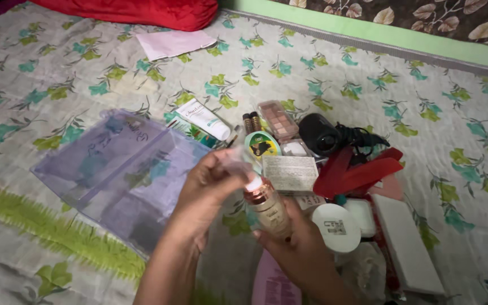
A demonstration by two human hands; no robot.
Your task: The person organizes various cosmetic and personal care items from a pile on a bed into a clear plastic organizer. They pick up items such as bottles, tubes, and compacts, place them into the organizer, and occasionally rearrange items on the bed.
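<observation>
Here, a big bedsheet (334,68) with green and teal leaves covers almost all we can see. A red pillow (142,11) lies at the top edge, with a pale pink paper (173,42) just below it.

Next in size is a clear purple zip pouch (120,169), flat on the sheet at the left. It looks empty, and no small thing lies on it.

To the right sits a heap of makeup things, close together and touching. There is a red strap (357,172), a black round gadget with a cord (320,135), a long white box (408,248), a white tube (204,118), a blush palette (278,120), a white round compact (337,226) and a small green tin (262,146).

In the middle, near the bottom, the right hand (300,248) is wrapped around a foundation bottle (268,210) with a shiny copper neck, holding it up above the sheet. The left hand (210,192) is closed on the clear cap (237,161), which is blurry and sits just above the pump top.

I think the sorting has hardly begun: the things lie outside the pouch, and the bottle is only in the hands.

There is lots of bare sheet at the left and top. The heap crowds the right hand, so there is little room there. The bed's green edge (368,28) is far off.
</observation>
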